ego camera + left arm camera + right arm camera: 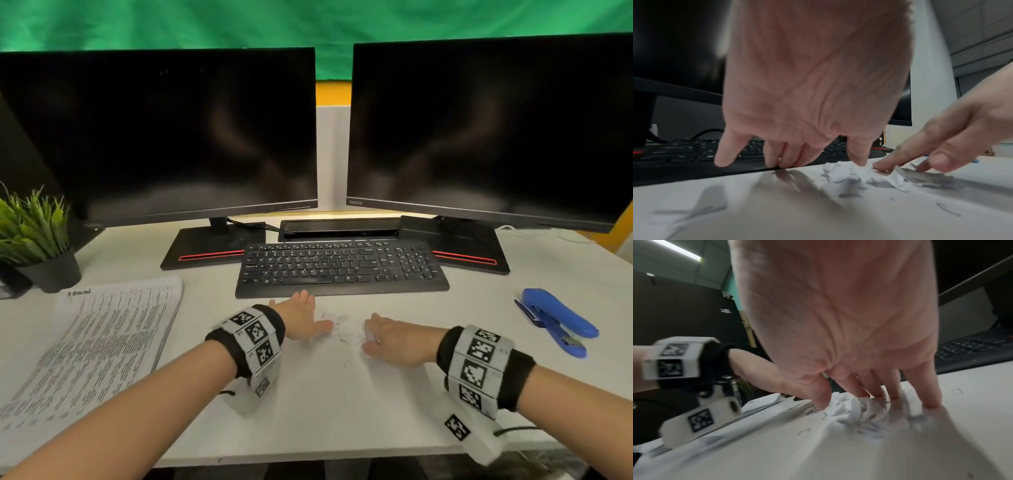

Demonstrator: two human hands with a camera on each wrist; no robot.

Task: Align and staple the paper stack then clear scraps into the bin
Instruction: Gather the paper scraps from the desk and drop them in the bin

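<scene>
Small white paper scraps (337,329) lie crumpled on the white desk (325,404) just in front of the keyboard. My left hand (303,320) rests at their left side, fingers straight and spread, thumb tip touching the pile (840,172). From the right, my right hand (387,337) presses its straight fingers (875,391) onto the scraps (851,412). Neither hand holds anything. The printed paper stack (102,342) lies flat at the left. A blue stapler (558,322) sits at the right. Several loose bent staples (803,431) are scattered near the pile. No bin is in view.
A black keyboard (342,267) lies directly behind the hands, with two dark monitors (161,137) behind it. At the far left stands a potted green plant (34,236). The desk's front edge (308,459) runs close below my wrists.
</scene>
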